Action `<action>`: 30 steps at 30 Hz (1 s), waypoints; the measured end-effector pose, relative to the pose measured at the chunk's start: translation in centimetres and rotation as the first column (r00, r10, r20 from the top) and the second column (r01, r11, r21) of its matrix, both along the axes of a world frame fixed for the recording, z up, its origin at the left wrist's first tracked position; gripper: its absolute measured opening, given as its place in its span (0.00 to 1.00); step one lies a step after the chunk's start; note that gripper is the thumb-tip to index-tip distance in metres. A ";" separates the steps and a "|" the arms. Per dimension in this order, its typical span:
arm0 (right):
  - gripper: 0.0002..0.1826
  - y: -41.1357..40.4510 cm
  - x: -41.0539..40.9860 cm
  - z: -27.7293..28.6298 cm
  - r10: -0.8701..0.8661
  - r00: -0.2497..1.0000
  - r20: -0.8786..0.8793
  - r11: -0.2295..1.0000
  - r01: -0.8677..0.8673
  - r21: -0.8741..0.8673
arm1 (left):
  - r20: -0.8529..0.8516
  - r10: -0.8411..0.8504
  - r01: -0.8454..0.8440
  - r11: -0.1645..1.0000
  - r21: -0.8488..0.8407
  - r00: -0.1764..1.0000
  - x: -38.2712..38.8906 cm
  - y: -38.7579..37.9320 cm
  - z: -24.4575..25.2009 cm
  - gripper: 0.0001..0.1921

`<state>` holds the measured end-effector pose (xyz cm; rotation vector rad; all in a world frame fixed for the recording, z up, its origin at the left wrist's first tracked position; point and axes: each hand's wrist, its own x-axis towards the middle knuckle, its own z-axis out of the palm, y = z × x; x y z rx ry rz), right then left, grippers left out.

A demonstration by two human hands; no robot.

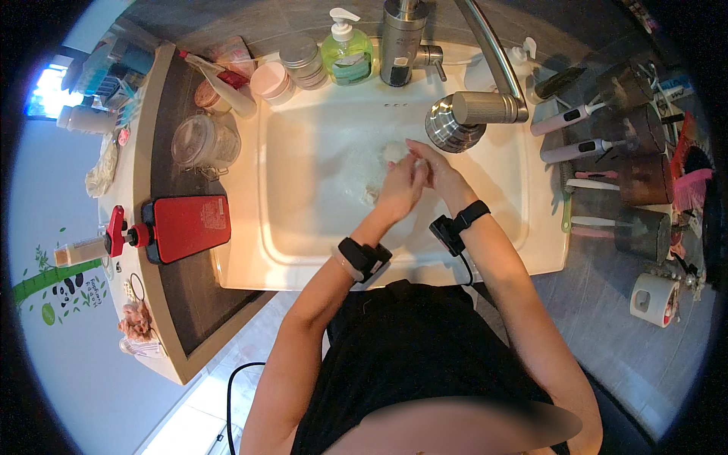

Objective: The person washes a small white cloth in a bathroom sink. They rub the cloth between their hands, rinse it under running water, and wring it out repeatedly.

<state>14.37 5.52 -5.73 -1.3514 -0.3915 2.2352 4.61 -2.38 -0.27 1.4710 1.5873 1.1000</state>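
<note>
My left hand and my right hand meet over the white sink, fingers touching. Whether they have something small between them is hidden. Whitish clumps, maybe foam or wet cloth, show just beyond and beside the left fingers. Cloudy, bubbly water covers the basin floor there. Above and to the right of my right hand hangs the round metal head of the faucet. Each wrist wears a black strap with a small device, the left one and the right one.
A green soap pump bottle and jars line the back rim. A clip-top glass jar and a red boxy device on a clamp sit left. Electric toothbrushes and cups hang along the right wall.
</note>
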 end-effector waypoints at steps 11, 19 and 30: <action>0.19 -0.9 -1.6 -1.0 0.103 0.966 -0.237 0.994 -0.092 0.060 | -0.551 0.221 0.006 0.924 0.381 0.805 -0.2 0.4 1.2 0.11; 0.07 -0.7 -2.4 1.5 -0.057 0.998 -0.023 0.975 0.061 0.215 | -0.506 0.131 -0.186 0.981 -0.058 0.853 -4.5 2.0 -1.6 0.09; 0.14 0.7 0.5 -6.1 0.028 0.836 0.548 0.952 -0.190 0.241 | -0.512 0.186 -0.246 0.968 -0.053 0.839 -8.9 2.6 -12.5 0.16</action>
